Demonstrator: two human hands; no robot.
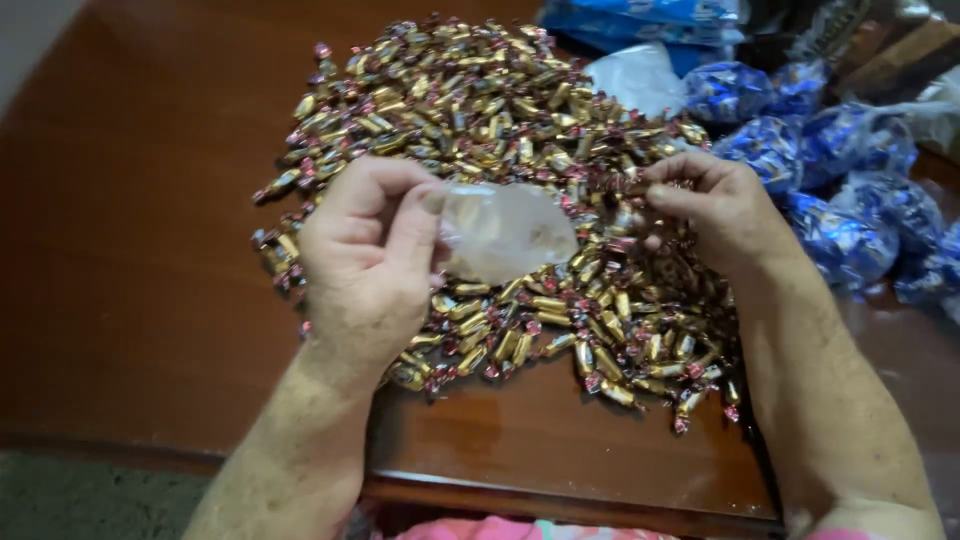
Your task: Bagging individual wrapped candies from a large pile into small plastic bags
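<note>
A big pile of candies (pixel 500 190) in gold wrappers with pink twisted ends lies on a dark brown wooden table (pixel 150 250). Both hands are over the pile.

The left hand (pixel 370 265) holds a small clear plastic bag (pixel 505 230). Its thumb and fingers are pinched tight on the bag's left edge. The bag hangs just above the middle of the pile, a bit see-through, so the candies show faintly behind it.

The right hand (pixel 715 205) is at the right side of the pile. Its fingers are curled in and closed around a few candies, and it rests right on the heap. It does not touch the bag.

Past the pile, on the far right, sit shiny blue bags (pixel 840 200), bunched up close together. A white plastic bag (pixel 640 75) lies just behind the pile, next to the blue ones. A bit of pink cloth (pixel 500 528) shows at the near edge of the table.
</note>
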